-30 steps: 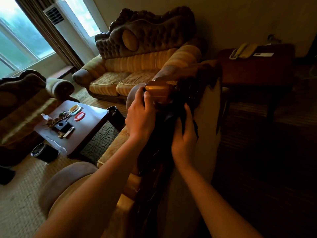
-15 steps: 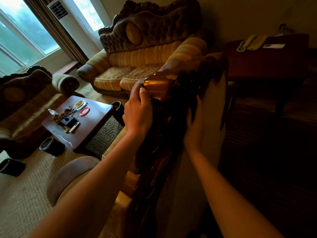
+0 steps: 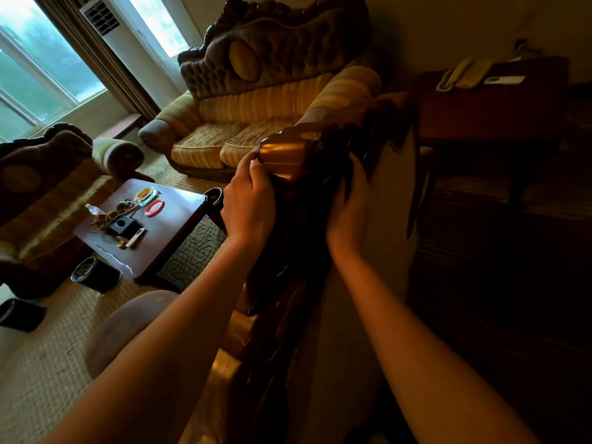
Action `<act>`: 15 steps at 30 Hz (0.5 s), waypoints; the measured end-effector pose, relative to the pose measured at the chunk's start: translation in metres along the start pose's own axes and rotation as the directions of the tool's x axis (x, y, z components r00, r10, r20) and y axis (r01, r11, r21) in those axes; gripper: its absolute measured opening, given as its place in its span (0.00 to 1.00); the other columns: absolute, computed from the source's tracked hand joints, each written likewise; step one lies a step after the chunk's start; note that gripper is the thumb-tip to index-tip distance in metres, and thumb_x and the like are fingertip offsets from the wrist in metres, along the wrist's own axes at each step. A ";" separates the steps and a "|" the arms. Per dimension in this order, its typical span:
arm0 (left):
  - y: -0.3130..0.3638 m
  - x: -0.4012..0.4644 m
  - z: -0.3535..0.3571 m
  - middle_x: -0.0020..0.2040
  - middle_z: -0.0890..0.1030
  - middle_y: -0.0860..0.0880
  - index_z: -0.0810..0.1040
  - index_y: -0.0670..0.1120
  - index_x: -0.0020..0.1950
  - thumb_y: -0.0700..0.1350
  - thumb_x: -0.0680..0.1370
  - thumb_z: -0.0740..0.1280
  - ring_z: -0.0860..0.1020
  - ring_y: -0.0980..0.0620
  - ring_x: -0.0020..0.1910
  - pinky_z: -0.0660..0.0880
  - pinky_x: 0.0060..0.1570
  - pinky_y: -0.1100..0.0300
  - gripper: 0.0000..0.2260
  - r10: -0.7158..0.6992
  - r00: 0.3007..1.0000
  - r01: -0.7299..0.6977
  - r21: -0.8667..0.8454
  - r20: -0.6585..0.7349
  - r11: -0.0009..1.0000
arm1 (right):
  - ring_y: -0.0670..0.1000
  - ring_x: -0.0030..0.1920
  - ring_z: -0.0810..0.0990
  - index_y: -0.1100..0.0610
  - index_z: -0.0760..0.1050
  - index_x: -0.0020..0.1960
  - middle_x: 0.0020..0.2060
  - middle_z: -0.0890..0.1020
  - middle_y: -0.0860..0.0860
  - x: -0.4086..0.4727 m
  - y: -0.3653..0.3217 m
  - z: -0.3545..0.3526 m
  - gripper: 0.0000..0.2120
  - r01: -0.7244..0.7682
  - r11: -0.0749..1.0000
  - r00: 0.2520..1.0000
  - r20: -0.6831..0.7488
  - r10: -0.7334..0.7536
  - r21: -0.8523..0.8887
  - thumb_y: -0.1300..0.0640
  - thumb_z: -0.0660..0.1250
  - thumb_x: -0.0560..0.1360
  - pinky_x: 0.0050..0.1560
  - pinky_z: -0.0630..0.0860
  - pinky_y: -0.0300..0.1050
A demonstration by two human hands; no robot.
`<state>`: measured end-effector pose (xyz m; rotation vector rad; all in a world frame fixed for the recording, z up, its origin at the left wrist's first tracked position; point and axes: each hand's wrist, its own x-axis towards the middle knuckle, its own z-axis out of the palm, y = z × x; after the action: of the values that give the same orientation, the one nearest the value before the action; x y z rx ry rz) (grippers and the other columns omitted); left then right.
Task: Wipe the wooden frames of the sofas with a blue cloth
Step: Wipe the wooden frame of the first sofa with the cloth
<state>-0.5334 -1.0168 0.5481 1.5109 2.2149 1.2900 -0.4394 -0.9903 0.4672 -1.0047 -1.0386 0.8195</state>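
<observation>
My left hand: at the centre of the frame, fingers curled around the rounded golden-brown end of the wooden frame, thumb on its near side.
My right hand: just right of centre, pressed against the dark back face of the same frame; the fingers point up and lie against something dark.
Fingers of the right hand: they look fairly straight, but the shadow is too deep to tell whether they curl round anything.
Blue cloth: I cannot make it out plainly; a dark fold under my right fingers may be it, and its colour does not show.
Wooden frame: it runs from the lower centre of the frame up to the middle, glossy and carved, dark brown with a lit amber knob at its top; my two hands sit on either side of it.
Near sofa back: a pale panel right of the frame, touching my right hand.
Far sofa: upper centre, striped yellow cushions under a tufted brown back with a carved crest.
Third sofa: at the left edge, dark with a rolled arm.
Coffee table: left of centre, carrying a red ring, a black box and small clutter.
Side table: upper right, dark red, with a telephone on top.
Windows: upper left, bright.
</observation>
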 end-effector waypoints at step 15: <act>-0.002 0.002 0.000 0.54 0.80 0.47 0.77 0.50 0.62 0.55 0.74 0.46 0.75 0.46 0.56 0.70 0.56 0.49 0.26 -0.005 1.000 0.005 0.007 -0.014 1.000 | 0.48 0.73 0.61 0.51 0.60 0.72 0.73 0.64 0.53 -0.090 0.007 -0.009 0.22 -0.002 0.998 0.996 0.087 0.007 -0.059 0.51 0.55 0.80 0.67 0.56 0.25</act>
<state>-0.5359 -1.0150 0.5473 1.5021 2.2330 1.2970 -0.4588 -1.0719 0.4324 -1.0285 -1.1410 0.8465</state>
